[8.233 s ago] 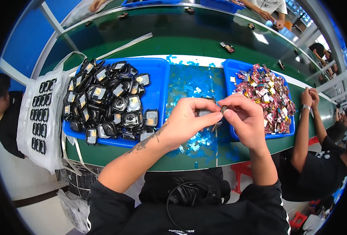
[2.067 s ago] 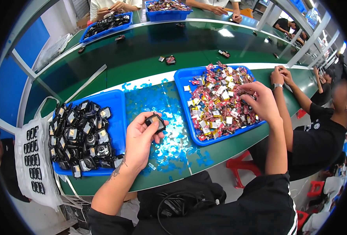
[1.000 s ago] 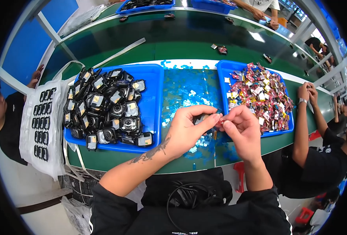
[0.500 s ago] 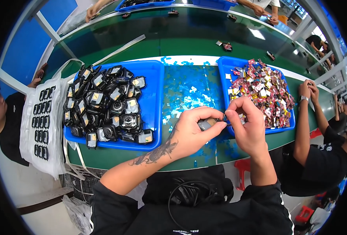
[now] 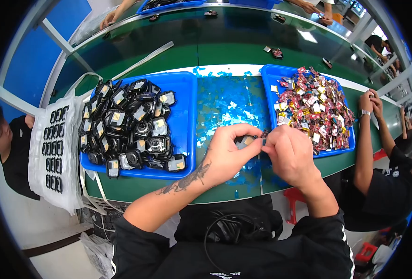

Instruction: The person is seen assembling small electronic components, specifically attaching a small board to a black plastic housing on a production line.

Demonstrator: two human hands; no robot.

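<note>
Over the middle of the bench, my left hand (image 5: 229, 153) grips a dark watch case (image 5: 244, 140) between thumb and fingers; its grey and tan back partly shows. Close against it, my right hand (image 5: 290, 153) is closed in a pinch. A tiny blue tab (image 5: 263, 142) shows at its fingertips, beside the case's edge. On the left, a blue tray (image 5: 187, 107) holds a heap of black watch cases (image 5: 117, 118) with grey and tan backs. To the right, a second blue tray (image 5: 270, 93) is heaped with small pink, silver and yellow flat parts (image 5: 313, 109).
Bits of blue film (image 5: 229, 111) litter the green bench between the trays. White sheeting with rows of black watch cases (image 5: 53, 149) lies far left. Beyond, a dark green conveyor belt (image 5: 168, 56) carries a few small parts. Other people work at left, right and across.
My right hand has turned and curled its fingers in more tightly beside the watch case. The left hand keeps its hold. Parts on the belt have shifted slightly right.
</note>
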